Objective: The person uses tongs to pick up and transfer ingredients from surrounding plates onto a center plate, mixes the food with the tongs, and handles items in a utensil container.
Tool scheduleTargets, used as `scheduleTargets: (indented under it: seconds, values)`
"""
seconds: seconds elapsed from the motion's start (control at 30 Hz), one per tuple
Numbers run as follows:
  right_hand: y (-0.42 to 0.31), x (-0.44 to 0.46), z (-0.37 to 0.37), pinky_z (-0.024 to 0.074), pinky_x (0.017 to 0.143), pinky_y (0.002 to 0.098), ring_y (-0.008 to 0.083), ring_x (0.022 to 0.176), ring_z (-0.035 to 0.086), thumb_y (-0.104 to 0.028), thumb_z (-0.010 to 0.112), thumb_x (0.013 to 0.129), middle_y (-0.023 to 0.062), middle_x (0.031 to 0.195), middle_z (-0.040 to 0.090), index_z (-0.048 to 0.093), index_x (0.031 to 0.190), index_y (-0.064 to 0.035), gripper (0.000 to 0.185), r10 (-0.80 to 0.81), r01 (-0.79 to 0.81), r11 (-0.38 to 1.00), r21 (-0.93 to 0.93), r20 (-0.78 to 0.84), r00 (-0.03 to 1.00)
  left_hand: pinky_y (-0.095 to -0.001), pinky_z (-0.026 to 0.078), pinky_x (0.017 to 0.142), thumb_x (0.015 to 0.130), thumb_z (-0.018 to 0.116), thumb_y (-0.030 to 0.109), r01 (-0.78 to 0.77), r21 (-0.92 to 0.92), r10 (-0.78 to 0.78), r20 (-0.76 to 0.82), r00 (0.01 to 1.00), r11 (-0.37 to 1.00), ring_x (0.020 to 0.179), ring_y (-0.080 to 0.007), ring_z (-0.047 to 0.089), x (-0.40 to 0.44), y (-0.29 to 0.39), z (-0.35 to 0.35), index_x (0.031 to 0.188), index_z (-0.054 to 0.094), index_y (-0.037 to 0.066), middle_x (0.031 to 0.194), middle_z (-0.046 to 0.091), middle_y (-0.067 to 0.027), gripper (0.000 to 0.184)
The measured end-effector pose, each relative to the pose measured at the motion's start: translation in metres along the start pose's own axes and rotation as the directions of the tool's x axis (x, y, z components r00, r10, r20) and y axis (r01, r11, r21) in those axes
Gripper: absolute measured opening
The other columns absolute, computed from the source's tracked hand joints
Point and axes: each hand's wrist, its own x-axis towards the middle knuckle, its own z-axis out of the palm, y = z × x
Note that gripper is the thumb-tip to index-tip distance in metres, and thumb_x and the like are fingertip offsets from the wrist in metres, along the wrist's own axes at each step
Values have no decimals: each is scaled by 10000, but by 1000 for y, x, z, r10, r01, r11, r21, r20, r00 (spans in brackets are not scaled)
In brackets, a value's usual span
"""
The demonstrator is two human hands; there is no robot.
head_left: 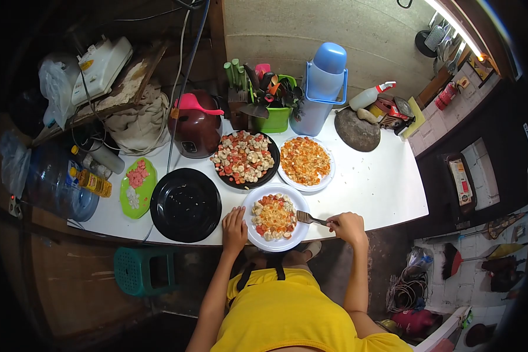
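In front of me a white plate point(298, 233) holds a ring of chopped red and whitish pieces around a shredded orange and pale heap point(276, 213). My right hand point(347, 227) grips a fork point(312, 219), its tines over the plate's right rim beside the food. My left hand point(234, 229) lies with fingers stretched out at the left rim; whether it presses on the rim is hard to tell. Behind stand a black plate of red and whitish chopped pieces point(244, 157) and a white plate of orange shreds point(305, 161).
Left are a black plate point(185, 205) with a few crumbs and a green dish point(148, 202) with pink and white bits. A rice cooker point(196, 132), green utensil bin point(273, 121), blue jug point(320, 94) and spray bottle point(366, 97) line the back. A green stool point(132, 270) stands below.
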Motion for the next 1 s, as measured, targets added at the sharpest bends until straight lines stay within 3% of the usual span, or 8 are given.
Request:
scheduleTargets:
  seconds: [0.17, 0.27, 0.37, 0.47, 1.0]
  values:
    - [-4, 2, 3, 502, 609, 372, 229, 641, 660, -278, 648, 833, 11, 669, 689, 772, 909, -213, 160, -8, 8, 999, 36, 3, 1000, -452, 324, 1068, 881, 502, 46, 2, 6, -2, 3, 1000, 1000, 1270, -318, 474, 0, 0, 0, 1330, 522, 36, 1307, 555, -156, 450]
    - [-4, 2, 4, 490, 592, 343, 194, 626, 656, -293, 633, 860, -21, 687, 700, 762, 950, -197, 185, -31, 31, 999, -21, 5, 1000, -450, 326, 1066, 881, 504, 47, -5, 7, 5, -2, 1000, 1000, 1267, -317, 476, 0, 0, 0, 1329, 522, 37, 1304, 556, -157, 449]
    - [-7, -1, -1, 506, 617, 379, 246, 651, 663, -290, 645, 841, 20, 679, 690, 771, 906, -212, 162, -21, 21, 1000, 2, -24, 1000, -448, 330, 1062, 877, 508, 50, -9, 7, 9, -5, 1000, 1000, 1264, -315, 480, 0, 0, 1, 1327, 524, 38, 1302, 556, -158, 451]
    - [-3, -1, 1, 485, 579, 342, 189, 612, 653, -303, 635, 861, -21, 676, 696, 763, 933, -200, 180, -59, 56, 996, -74, -36, 998, -448, 332, 1058, 873, 513, 61, 3, 7, -3, -11, 1000, 1000, 1258, -312, 487, 0, -1, 0, 1316, 530, 36, 1292, 558, -160, 444]
    - [-11, -7, 0, 476, 551, 326, 178, 572, 641, -283, 646, 855, -29, 628, 679, 764, 912, -207, 151, -85, 82, 990, -111, -18, 996, -450, 340, 1060, 886, 511, 102, -9, 24, 9, -11, 1000, 1000, 1251, -312, 494, -2, -2, 1, 1337, 505, 44, 1279, 562, -172, 455]
